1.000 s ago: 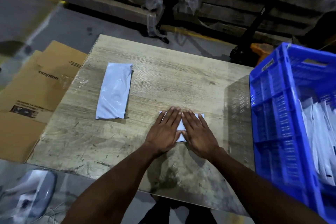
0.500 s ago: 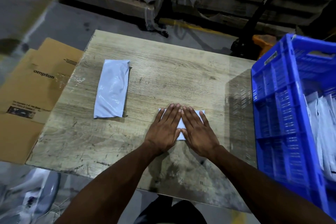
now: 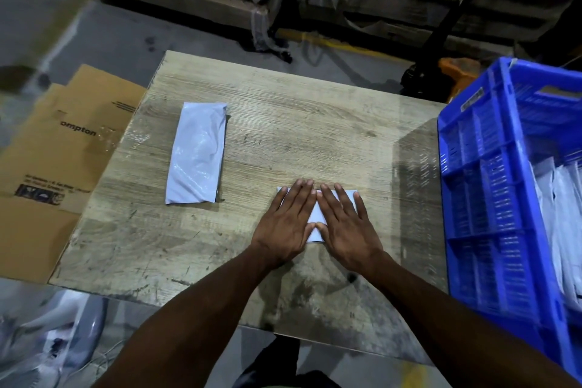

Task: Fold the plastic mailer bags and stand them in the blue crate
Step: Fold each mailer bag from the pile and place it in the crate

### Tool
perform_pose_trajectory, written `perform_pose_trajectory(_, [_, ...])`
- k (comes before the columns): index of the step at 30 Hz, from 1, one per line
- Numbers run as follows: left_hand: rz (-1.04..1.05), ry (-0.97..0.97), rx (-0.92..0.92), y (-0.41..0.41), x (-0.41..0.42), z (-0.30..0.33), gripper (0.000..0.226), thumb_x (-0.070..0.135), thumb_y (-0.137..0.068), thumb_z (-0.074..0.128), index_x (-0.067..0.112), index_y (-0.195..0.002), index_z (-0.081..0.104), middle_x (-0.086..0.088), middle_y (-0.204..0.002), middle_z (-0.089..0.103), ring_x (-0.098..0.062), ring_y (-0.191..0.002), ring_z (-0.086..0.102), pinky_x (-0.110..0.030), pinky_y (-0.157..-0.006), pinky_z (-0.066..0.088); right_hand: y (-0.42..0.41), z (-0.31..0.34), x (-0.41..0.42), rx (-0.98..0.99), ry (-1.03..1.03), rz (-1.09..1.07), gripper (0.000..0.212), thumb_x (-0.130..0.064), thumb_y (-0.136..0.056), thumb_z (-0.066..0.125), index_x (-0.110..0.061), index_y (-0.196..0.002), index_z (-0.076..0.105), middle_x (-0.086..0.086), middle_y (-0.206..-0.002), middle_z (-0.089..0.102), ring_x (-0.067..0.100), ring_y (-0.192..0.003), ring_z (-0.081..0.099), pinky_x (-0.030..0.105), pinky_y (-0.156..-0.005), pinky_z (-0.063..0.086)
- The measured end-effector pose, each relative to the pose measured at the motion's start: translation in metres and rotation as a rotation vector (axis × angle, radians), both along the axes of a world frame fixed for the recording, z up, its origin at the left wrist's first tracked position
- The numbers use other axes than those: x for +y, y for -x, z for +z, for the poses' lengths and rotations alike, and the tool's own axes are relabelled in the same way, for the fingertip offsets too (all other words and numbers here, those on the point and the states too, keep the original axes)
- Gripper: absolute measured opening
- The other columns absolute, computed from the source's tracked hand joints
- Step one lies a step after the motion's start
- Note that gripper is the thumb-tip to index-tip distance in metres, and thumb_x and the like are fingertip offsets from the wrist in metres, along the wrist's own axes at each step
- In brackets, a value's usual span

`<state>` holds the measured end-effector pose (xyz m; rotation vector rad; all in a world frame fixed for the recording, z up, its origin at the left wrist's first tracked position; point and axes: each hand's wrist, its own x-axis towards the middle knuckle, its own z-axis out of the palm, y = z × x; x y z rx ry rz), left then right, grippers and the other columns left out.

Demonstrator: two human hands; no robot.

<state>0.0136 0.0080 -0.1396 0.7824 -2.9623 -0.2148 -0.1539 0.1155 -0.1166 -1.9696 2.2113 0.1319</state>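
On the wooden table, near its front edge and right of centre, a small folded mailer bag lies flat under both hands. Head view (the only one): the left hand and right hand sit side by side, palms down, fingers straight and spread, pressing the bag rather than gripping it; only a white wedge shows between them, plus corners past the fingertips. Its visible far edge runs left-right, so I judge the long axis lies across the table, parallel to the front edge. Step in hand, by my reading: creasing the fold flat. The next move likely calls for pinching the packet along one edge, lifting it without letting it spring open, and turning it on edge for the blue crate standing at the table's right, where white bags already stand upright. A second mailer bag, longer and glossier, lies well apart to the left, long axis running away from the person (awaiting further folding, I suspect).
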Motion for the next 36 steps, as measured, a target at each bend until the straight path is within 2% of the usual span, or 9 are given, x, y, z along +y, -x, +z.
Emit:
perform_pose_trajectory(4, [-0.009,-0.022,-0.026,-0.002,-0.002,0.000,0.069,0.047,-0.106,0.027,0.008,-0.163,0.019,-0.010,-0.172,0.009,-0.026,-0.159,0.001,-0.048,-0.127,0.012,0.005,0.000,0.005,-0.062,-0.008,-0.062,0.065,-0.059,-0.104,0.020,-0.028,-0.161,0.017,-0.006,-0.169,0.010,0.024,-0.156,0.002,0.057,-0.122,0.015])
perform_pose_trajectory(8, [-0.006,-0.022,-0.024,-0.009,-0.004,0.002,0.069,0.046,-0.105,0.031,0.010,-0.163,0.020,-0.009,-0.172,0.009,-0.028,-0.159,0.002,-0.049,-0.127,0.015,0.014,-0.001,0.010,-0.126,-0.010,-0.090,0.069,-0.066,-0.100,0.025,-0.036,-0.161,0.014,-0.010,-0.169,0.000,0.021,-0.156,-0.007,0.050,-0.123,0.005])
perform_pose_trajectory(11, [0.001,-0.019,-0.023,-0.019,-0.007,0.003,0.068,0.045,-0.105,0.033,0.015,-0.164,0.020,-0.009,-0.173,0.007,-0.029,-0.159,0.002,-0.049,-0.127,0.016,0.017,-0.002,0.012,-0.156,-0.005,-0.092,0.070,-0.067,-0.100,0.026,-0.036,-0.161,0.010,-0.010,-0.169,-0.007,0.021,-0.155,-0.014,0.046,-0.123,0.000])
perform_pose_trajectory(15, [0.008,-0.034,-0.053,-0.030,-0.009,0.005,0.068,0.044,-0.105,0.031,0.017,-0.165,0.014,-0.007,-0.173,-0.001,-0.027,-0.159,-0.003,-0.051,-0.126,0.016,0.028,-0.002,0.020,-0.149,0.012,-0.032,0.070,-0.060,-0.103,0.028,-0.029,-0.162,0.008,-0.003,-0.170,-0.007,0.023,-0.156,-0.011,0.048,-0.124,0.005])
perform_pose_trajectory(25, [-0.014,-0.042,-0.065,-0.039,-0.013,0.005,0.072,0.043,-0.105,0.036,0.016,-0.165,0.009,-0.009,-0.173,-0.003,-0.026,-0.159,-0.003,-0.052,-0.127,0.012,0.048,0.003,0.020,-0.233,-0.138,0.024,0.069,-0.062,-0.098,0.009,-0.037,-0.158,-0.014,-0.011,-0.162,-0.033,0.016,-0.150,-0.028,0.048,-0.121,-0.005])
perform_pose_trajectory(33, [-0.042,-0.080,-0.095,-0.039,-0.016,0.008,0.078,0.045,-0.100,0.036,0.013,-0.165,0.008,-0.012,-0.172,-0.004,-0.029,-0.159,-0.004,-0.054,-0.126,0.012,0.045,0.004,0.021,-0.216,-0.119,0.022,0.070,-0.062,-0.098,0.007,-0.034,-0.159,-0.012,-0.008,-0.164,-0.030,0.018,-0.152,-0.026,0.050,-0.122,-0.001])
perform_pose_trajectory(36, [-0.065,-0.140,-0.101,-0.040,-0.019,0.014,0.078,0.048,-0.100,0.027,0.011,-0.165,0.004,-0.012,-0.172,-0.009,-0.030,-0.158,-0.010,-0.053,-0.127,0.005,0.044,0.005,0.021,-0.241,-0.118,0.025,0.073,-0.067,-0.095,0.006,-0.036,-0.159,-0.013,-0.010,-0.164,-0.029,0.017,-0.152,-0.026,0.052,-0.123,0.001])
